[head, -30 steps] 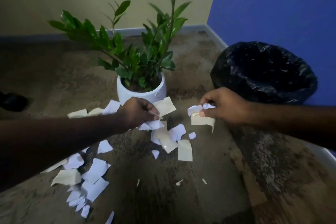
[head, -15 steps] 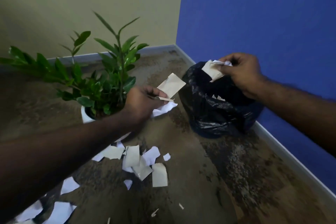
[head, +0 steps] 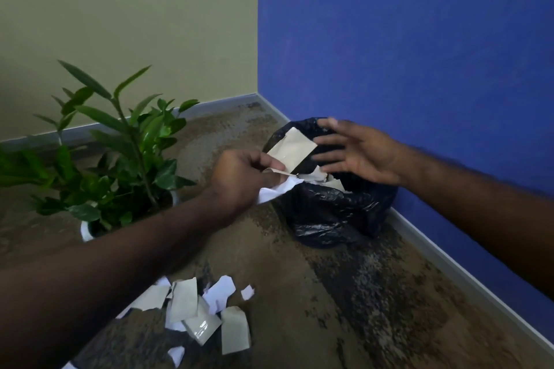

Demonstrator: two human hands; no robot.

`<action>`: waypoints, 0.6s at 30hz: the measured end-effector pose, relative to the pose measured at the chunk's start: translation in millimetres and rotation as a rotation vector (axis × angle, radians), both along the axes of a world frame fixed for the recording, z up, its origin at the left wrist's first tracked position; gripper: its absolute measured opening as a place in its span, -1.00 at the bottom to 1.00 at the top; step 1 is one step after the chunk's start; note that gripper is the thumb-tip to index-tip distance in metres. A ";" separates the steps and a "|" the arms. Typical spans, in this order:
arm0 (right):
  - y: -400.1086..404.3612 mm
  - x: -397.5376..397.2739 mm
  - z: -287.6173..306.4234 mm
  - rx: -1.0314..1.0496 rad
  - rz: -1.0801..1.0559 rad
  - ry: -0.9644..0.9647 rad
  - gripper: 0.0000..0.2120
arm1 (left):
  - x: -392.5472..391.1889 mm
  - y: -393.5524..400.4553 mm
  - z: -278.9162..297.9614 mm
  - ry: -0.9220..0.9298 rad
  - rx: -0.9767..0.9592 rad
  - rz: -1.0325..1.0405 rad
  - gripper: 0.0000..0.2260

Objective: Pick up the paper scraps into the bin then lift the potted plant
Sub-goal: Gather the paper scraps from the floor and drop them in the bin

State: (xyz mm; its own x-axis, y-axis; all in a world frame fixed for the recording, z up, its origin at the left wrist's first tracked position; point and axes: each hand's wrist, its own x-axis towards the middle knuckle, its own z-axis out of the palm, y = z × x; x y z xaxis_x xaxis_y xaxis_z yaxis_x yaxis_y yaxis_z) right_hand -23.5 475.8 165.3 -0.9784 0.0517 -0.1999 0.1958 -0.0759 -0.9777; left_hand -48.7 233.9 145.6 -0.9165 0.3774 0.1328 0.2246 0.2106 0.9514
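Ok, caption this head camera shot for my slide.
Left hand holds paper scraps at the bin; open right hand above it.

At frame centre, tan and white paper scraps are pinched in the left hand at the rim of the black-lined bin. The right hand is spread empty above it. More scraps are strewn on the floor at lower centre.
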 end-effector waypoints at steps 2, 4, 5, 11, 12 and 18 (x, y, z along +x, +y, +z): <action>-8.4 5.3 6.9 -0.162 0.172 0.015 -0.46 | -1.8 14.8 8.5 -0.042 -0.023 -0.069 -0.85; -15.1 5.6 7.4 -0.152 0.214 0.072 -0.51 | -2.2 30.7 16.1 -0.068 -0.045 -0.090 -0.86; -17.7 4.7 7.4 -0.132 0.199 0.089 -0.54 | -2.7 38.6 19.6 -0.072 -0.037 -0.077 -0.83; -7.9 -2.3 4.2 -0.040 -0.097 0.105 -0.66 | -4.7 76.7 29.8 -0.232 0.122 0.007 -0.73; -4.7 -3.3 3.2 -0.027 -0.158 0.101 -0.67 | -6.3 82.5 30.1 -0.257 0.123 0.018 -0.74; 18.4 -8.4 -6.0 -0.049 -0.479 0.059 -0.61 | -21.9 119.2 25.4 -0.139 -0.052 0.342 -0.79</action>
State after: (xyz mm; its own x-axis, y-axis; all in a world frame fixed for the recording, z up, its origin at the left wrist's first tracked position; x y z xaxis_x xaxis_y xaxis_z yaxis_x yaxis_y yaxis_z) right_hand -31.8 494.2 159.3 -0.8566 0.4911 -0.1584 0.0720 -0.1903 -0.9791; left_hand -70.6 353.1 171.0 -0.9987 0.0491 -0.0135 0.0019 0.2997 0.9540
